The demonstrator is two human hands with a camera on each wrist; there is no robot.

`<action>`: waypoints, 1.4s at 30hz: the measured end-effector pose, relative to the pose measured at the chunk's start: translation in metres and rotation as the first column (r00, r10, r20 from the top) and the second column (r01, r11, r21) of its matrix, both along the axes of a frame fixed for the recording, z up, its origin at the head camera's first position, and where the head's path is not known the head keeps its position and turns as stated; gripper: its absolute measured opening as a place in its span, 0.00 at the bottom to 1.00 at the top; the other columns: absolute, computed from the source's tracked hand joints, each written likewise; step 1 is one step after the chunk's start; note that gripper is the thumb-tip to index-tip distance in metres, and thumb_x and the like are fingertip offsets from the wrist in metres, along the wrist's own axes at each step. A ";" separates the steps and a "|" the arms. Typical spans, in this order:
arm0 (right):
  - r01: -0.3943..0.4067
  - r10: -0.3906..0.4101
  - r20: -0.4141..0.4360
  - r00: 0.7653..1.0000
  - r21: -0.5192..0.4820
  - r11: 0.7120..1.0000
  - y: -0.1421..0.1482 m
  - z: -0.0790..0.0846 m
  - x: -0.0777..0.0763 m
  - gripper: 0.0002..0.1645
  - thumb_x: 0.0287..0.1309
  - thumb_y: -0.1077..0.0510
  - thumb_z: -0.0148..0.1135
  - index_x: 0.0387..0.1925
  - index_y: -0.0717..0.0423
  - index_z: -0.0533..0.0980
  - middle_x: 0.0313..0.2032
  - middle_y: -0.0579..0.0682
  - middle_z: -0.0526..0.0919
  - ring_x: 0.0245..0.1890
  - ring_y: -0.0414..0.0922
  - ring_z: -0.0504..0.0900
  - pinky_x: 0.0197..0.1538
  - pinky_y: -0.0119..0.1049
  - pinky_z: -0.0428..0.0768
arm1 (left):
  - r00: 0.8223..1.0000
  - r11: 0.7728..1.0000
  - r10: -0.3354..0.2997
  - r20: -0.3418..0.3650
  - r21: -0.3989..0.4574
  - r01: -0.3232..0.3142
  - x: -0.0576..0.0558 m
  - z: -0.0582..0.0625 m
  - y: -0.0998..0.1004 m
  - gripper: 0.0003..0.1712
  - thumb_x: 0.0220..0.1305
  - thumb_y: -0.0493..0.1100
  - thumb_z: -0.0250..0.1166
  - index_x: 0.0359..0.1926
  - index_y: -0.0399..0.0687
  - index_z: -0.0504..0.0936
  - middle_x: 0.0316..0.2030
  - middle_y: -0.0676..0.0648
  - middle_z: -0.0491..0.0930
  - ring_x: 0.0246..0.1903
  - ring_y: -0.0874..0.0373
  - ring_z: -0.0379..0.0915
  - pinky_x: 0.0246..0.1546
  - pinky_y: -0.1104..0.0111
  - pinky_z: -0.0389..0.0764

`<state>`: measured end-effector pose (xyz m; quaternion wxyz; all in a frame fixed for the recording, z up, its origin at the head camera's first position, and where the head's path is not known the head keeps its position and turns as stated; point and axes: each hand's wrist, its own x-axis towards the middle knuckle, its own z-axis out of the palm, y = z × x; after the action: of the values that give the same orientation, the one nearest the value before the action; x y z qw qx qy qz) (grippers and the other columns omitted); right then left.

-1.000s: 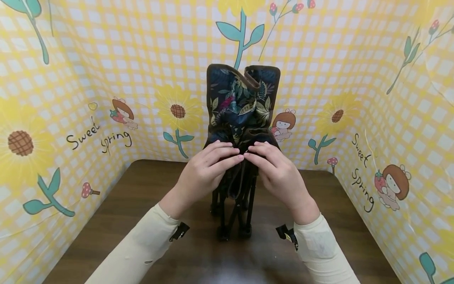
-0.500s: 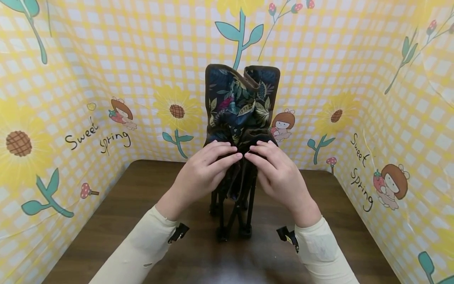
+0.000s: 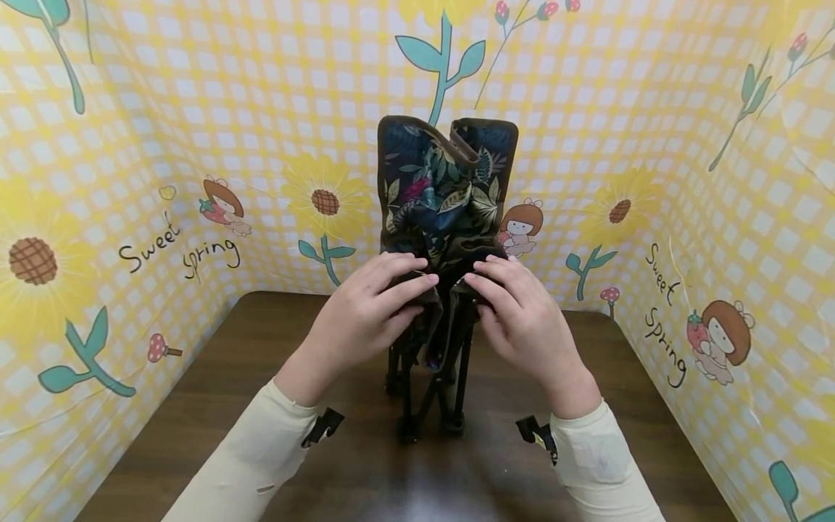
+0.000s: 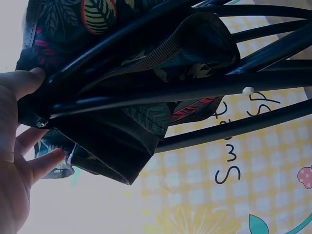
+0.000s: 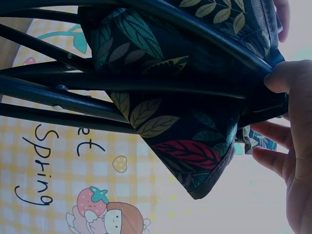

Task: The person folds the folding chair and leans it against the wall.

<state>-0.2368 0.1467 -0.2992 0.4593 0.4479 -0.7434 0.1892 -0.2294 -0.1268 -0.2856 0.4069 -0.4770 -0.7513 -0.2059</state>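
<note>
A partly folded camping chair (image 3: 443, 196) stands upright at the middle of the table, its dark leaf-print fabric bunched between thin black legs. My left hand (image 3: 359, 312) grips the near left corner of its seat, thumb below and fingers over the top. Mirroring it, my right hand (image 3: 531, 326) holds the near right corner. Between the hands the seat fabric sags in a fold. In the left wrist view, the thumb (image 4: 29, 80) presses beside a frame joint where black tubes meet. The right wrist view shows the other thumb (image 5: 280, 80) against the matching corner.
A dark brown wooden table (image 3: 261, 377) bears the chair's feet. Yellow-and-white checked cloth (image 3: 274, 94) with sunflowers and cartoon figures closes in the back and both sides, close behind the chair. Small black wrist mounts (image 3: 322, 428) stick out from both sleeves.
Both hands have moved slightly apart, the left one leftward and the right one rightward. The gap between the seat's front corners has widened a little. The backrest has stayed nearly still.
</note>
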 end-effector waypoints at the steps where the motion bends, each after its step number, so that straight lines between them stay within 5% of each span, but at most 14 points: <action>1: 0.004 -0.004 0.007 1.000 0.001 1.000 0.001 0.000 0.000 0.22 0.68 0.61 0.56 0.62 0.59 0.78 0.60 0.61 0.80 0.63 0.59 0.78 0.73 0.55 0.68 | 1.000 1.000 0.002 0.006 -0.003 -0.002 0.000 0.000 -0.001 0.29 0.61 0.37 0.75 0.64 0.48 0.81 0.62 0.42 0.78 0.64 0.43 0.73 0.71 0.57 0.69; 32: 0.121 -0.116 0.063 0.991 -0.078 0.990 0.030 -0.015 0.008 0.36 0.55 0.64 0.68 0.67 0.59 0.74 0.64 0.61 0.77 0.63 0.59 0.77 0.75 0.51 0.65 | 0.993 0.975 0.084 0.079 0.201 -0.098 0.010 -0.014 -0.025 0.35 0.52 0.38 0.81 0.62 0.44 0.82 0.62 0.40 0.78 0.64 0.44 0.72 0.69 0.57 0.70; 42: 0.149 -0.140 0.080 0.987 -0.127 0.981 0.040 -0.022 0.010 0.34 0.59 0.62 0.67 0.67 0.61 0.73 0.63 0.61 0.77 0.64 0.59 0.76 0.74 0.51 0.67 | 0.989 0.946 0.066 0.131 0.308 -0.104 0.013 -0.024 -0.037 0.29 0.63 0.47 0.75 0.63 0.43 0.81 0.61 0.38 0.78 0.63 0.43 0.72 0.65 0.68 0.71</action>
<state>-0.2270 0.1869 -0.3209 0.4739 0.3543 -0.7756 0.2198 -0.2165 -0.1636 -0.3097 0.4407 -0.3602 -0.7517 -0.3331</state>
